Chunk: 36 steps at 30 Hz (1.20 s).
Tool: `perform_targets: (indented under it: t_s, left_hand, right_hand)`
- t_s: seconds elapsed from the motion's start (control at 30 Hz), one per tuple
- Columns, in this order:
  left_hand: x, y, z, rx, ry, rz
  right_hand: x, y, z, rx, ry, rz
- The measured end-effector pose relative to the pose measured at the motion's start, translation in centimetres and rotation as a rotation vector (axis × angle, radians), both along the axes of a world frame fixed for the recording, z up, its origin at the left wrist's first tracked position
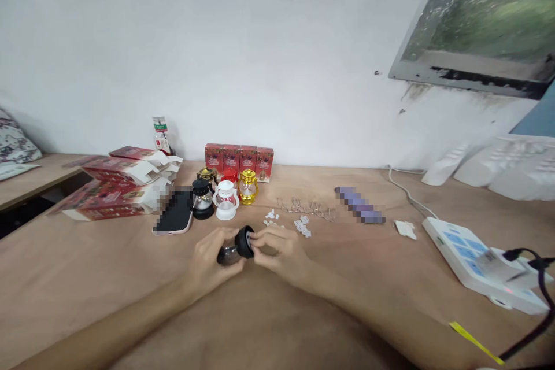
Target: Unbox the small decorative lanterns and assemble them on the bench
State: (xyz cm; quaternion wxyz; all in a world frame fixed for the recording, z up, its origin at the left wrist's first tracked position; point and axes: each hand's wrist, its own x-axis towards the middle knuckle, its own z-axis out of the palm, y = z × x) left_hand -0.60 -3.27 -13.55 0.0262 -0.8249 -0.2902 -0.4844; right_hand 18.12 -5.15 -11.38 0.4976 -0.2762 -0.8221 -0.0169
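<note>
A small black lantern (232,252) with a clear body lies on its side in my left hand (210,260). The fingers are closed round its top and body, and its round base faces right. At the underside of that base, my right hand (280,248) pinches thumb and fingers together. A pale bit shows there, but I cannot make out what it is. Beyond my hands stand a white lantern (226,201), another black lantern (202,199), a gold lantern (248,188), a red lantern (229,176) and a bronze lantern (207,175). Small white plastic pieces (303,226) lie past my right hand.
Several red boxes (239,163) stand along the wall; opened red boxes (117,193) pile at left. A phone (176,212) lies near them. Wire handles (306,208), a purple object (359,205), a white scrap (405,229) and a power strip (472,260) with cables are to the right.
</note>
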Motion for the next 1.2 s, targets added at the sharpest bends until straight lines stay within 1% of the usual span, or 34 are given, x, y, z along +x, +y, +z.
perform_targets:
  t_s: [0.13,0.23,0.27,0.33,0.4,0.43,0.47,0.53,0.6,0.63,0.7,0.77,0.83,0.87,0.97,1.0,1.03,1.1,1.2]
  left_hand:
    - [-0.1,0.0,-0.1,-0.029,-0.017,0.041]
    - [-0.2,-0.1,-0.1,-0.089,-0.03,0.047]
    - [-0.2,-0.2,-0.1,-0.099,-0.034,0.04]
    - [-0.2,-0.4,0.2,-0.107,-0.032,0.023]
    - [-0.2,-0.6,0.4,-0.1,-0.013,0.002]
    - [-0.1,-0.6,0.6,-0.09,0.0,-0.009]
    - [-0.1,-0.7,0.7,-0.072,0.012,-0.02]
    - [0.0,-0.6,0.9,-0.026,0.026,-0.04]
    - [0.0,-0.5,1.0,0.008,0.041,-0.051]
    - [0.0,-0.5,1.0,0.022,0.056,-0.052]
    - [-0.1,-0.3,0.9,0.057,0.094,-0.049]
    - [-0.2,-0.1,0.8,0.093,0.132,-0.037]
    - [-0.2,0.2,0.7,0.111,0.148,-0.021]
    - [-0.2,0.4,0.6,0.112,0.152,-0.011]
    - [0.0,0.9,0.7,0.115,0.171,0.0]
    - [0.1,1.1,0.7,0.12,0.177,-0.003]
    - [0.2,1.3,0.8,0.126,0.179,-0.007]
    - [0.4,1.5,0.9,0.134,0.175,-0.01]
    - [0.6,1.7,0.9,0.13,0.175,-0.008]
  right_hand:
    - [-0.4,0.1,0.0,-0.156,0.099,0.012]
    - [0.1,-0.1,0.6,-0.307,0.149,0.024]
    - [0.5,-0.1,0.9,-0.328,0.151,0.021]
    - [2.2,0.0,1.4,-0.308,0.118,-0.028]
    - [4.5,0.4,1.6,-0.236,0.026,-0.165]
    - [5.8,0.8,1.5,-0.2,-0.041,-0.265]
    - [7.1,1.2,1.4,-0.207,-0.139,-0.368]
    - [9.3,2.0,0.7,-0.292,-0.325,-0.572]
    - [10.9,2.6,0.0,-0.382,-0.459,-0.726]
    - [11.3,2.8,-0.3,-0.414,-0.498,-0.771]
    - [11.7,3.0,-0.8,-0.444,-0.531,-0.812]
    - [11.4,3.1,-0.9,-0.437,-0.514,-0.804]
    - [10.5,3.2,-0.8,-0.402,-0.444,-0.724]
    - [9.8,3.2,-0.8,-0.379,-0.392,-0.644]
    - [7.1,3.7,-1.2,-0.328,-0.272,-0.33]
    - [6.2,3.9,-1.5,-0.319,-0.264,-0.252]
    - [5.4,4.0,-1.9,-0.31,-0.255,-0.213]
    - [4.3,4.2,-2.7,-0.302,-0.237,-0.218]
    - [4.1,4.0,-3.7,-0.293,-0.212,-0.309]
